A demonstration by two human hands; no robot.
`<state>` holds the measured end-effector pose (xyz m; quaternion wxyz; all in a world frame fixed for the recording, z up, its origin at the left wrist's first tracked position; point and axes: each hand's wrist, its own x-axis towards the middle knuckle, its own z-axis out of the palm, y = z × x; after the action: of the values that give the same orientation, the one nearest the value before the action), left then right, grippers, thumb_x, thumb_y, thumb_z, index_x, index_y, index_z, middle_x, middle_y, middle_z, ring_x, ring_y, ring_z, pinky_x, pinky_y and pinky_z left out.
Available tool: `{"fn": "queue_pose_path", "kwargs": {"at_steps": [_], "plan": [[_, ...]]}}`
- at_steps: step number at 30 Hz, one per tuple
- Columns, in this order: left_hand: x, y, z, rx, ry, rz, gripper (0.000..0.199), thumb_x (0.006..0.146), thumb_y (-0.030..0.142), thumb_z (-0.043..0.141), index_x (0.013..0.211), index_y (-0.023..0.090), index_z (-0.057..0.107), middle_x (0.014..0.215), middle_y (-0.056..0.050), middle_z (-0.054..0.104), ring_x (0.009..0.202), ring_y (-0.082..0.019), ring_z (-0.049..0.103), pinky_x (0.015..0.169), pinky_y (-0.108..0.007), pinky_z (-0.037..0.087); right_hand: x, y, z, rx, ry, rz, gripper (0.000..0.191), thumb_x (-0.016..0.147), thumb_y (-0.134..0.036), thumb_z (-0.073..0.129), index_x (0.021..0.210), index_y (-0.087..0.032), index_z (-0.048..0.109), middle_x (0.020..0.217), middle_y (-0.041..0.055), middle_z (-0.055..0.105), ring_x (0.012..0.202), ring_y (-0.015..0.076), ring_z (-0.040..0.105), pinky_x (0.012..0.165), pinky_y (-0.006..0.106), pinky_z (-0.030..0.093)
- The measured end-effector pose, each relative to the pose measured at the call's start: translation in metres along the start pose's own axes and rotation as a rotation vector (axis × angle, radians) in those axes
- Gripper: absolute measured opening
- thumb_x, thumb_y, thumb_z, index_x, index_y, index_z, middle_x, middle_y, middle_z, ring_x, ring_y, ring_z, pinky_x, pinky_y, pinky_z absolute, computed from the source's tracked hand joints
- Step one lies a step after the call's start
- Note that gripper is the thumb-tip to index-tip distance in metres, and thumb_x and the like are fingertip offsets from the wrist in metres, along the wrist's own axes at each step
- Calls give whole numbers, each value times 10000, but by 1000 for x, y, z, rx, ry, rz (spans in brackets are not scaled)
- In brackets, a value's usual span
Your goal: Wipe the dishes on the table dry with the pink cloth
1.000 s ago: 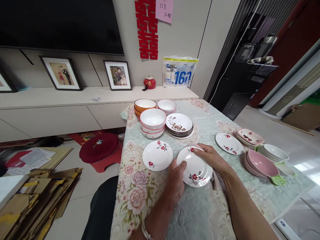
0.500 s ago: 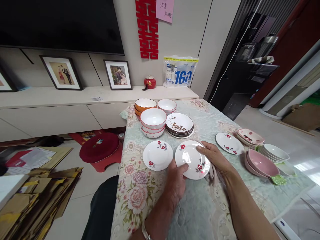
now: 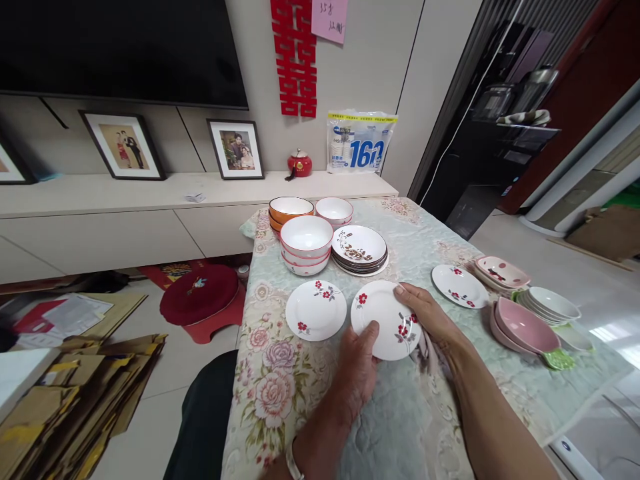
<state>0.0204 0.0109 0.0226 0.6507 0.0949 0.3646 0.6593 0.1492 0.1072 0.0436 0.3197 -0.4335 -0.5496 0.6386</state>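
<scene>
A small white plate with red flowers (image 3: 383, 310) is held between both hands above the table. My left hand (image 3: 357, 357) grips its lower left rim, thumb on top and fingers beneath. On its right edge, my right hand (image 3: 425, 310) has its thumb over the rim; a brownish-grey cloth (image 3: 427, 350) hangs below that hand, its upper part hidden. A matching flowered plate (image 3: 315, 310) lies just left of the held one. Another such plate (image 3: 459, 287) rests to the right of my right hand.
Behind the plates stand white bowls with red rims (image 3: 307, 240), orange bowls (image 3: 285, 212) and brown-flowered plates (image 3: 360, 247), all stacked. Pink leaf-shaped dishes (image 3: 525, 327) and small white bowls (image 3: 553, 303) sit at the right of the cloth-covered table (image 3: 280, 413). A red stool (image 3: 200, 297) stands left.
The held plate has turned slightly and changed its tilt, with the shine on its face gone. My left thumb has shifted a little over the plate. The other dishes have not moved.
</scene>
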Motion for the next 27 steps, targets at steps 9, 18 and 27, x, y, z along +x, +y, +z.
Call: {"fn": "queue_pose_path", "kwargs": {"at_steps": [9,18,27], "plan": [[2,3,2,-98,72,114,606,731,275,759,1291,176,550,1065,-101,751,1012,-274,700,860,-365,559,-8,-3,5,69,-143,12,497,836,-485,675,1209,-156,663,968,87,757,826,242,695,765,344,526],[8,19,0,-196,184,212,599,783,207,714,1348,236,517,1223,-77,700,1110,-257,661,868,-350,574,-8,-9,-2,-183,-193,-56,443,874,-544,586,981,-152,764,991,75,750,925,248,654,947,401,483],[9,15,-1,-195,89,244,683,767,236,743,1394,259,472,1324,-63,645,1191,-258,615,958,-354,534,-7,-11,0,-240,-344,-167,482,730,-300,779,1198,-222,695,1143,35,711,1135,265,594,1045,414,417]]}}
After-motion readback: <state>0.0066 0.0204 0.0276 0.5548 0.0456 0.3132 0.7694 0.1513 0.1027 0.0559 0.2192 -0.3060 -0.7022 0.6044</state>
